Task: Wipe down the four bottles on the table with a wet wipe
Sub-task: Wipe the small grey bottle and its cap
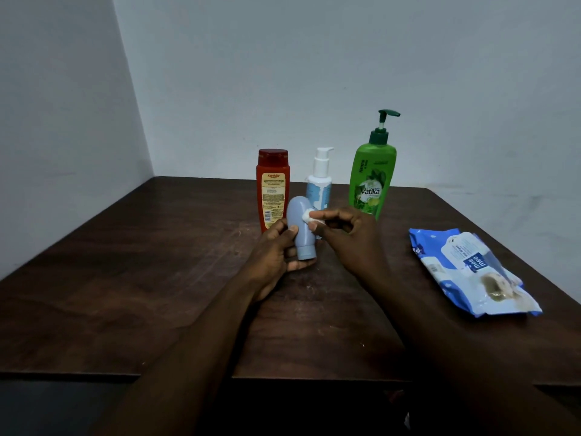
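Your left hand (276,250) held the small grey-blue bottle (298,228). Your fingers and thumb were curled round it. The bottle was upside down, with its cap at the bottom, and it leaned a little. It was in front of the other bottles.

Your right hand (345,234) pinched a little white wet wipe (309,217) in its fingertips. The wipe touched the side of the grey-blue bottle, near the top end.

Three more bottles stood up straight in a row at the back of the dark brown tabletop (157,278). The red Karthika bottle (272,190) was on the left, just behind your left hand. The white pump bottle (320,180) was in the middle. The green Vatika pump bottle (372,180) was on the right.

The blue and white pack of wet wipes (471,272) lay flat on the tabletop, off to your right, well apart from the bottles.
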The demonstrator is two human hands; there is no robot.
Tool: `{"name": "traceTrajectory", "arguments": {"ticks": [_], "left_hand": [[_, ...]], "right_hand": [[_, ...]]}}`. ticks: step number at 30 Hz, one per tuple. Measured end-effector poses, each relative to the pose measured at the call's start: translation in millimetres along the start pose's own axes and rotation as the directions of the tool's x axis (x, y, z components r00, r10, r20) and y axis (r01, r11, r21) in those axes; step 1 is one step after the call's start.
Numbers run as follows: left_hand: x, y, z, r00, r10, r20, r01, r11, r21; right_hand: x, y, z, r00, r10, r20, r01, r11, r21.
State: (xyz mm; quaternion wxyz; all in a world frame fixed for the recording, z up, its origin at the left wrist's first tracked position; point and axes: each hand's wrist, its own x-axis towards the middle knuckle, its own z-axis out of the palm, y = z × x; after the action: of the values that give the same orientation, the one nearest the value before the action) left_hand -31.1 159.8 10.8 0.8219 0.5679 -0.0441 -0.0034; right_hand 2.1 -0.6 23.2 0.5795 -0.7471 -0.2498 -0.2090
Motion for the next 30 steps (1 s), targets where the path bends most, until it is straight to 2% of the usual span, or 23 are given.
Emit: {"name": "traceTrajectory", "arguments": {"ticks": [6,9,12,20,25,30], "left_hand": [[-2.3,2.9,-1.0,1.0,0.007,-0.026,-0.008,0.999,-0.048],[-2.3,2.9,-2.0,0.998,0.031,-0.057,-0.033,0.999,-0.04],[-3.2,3.1,-0.9,0.997,0.041,-0.071,-0.043,0.999,-0.027],[-4.2,3.2,-0.1,0.997,0.043,-0.069,-0.044,0.999,-0.006],[-6.0,3.2,2.1,0.997,0.054,-0.052,-0.053,0.998,0.016],[-7.4,2.6,5.0,0.998,0.061,-0.034,-0.058,0.995,0.081]], "right_hand": [[-16.4,5.0,2.2,0.998,-0.001,0.058,0.006,0.997,-0.081],[-25.5,5.2,3.9,0.992,-0.044,0.122,0.065,0.982,-0.177],[-28.9,3.0,3.7,0.988,-0.072,0.134,0.097,0.975,-0.197],[-32.0,1.7,3.7,0.99,-0.101,0.096,0.119,0.972,-0.2],[-31.0,-1.0,2.1,0.996,-0.09,0.017,0.091,0.979,-0.18],[-27.6,-3.2,0.2,0.986,-0.152,-0.069,0.138,0.974,-0.179]]}}
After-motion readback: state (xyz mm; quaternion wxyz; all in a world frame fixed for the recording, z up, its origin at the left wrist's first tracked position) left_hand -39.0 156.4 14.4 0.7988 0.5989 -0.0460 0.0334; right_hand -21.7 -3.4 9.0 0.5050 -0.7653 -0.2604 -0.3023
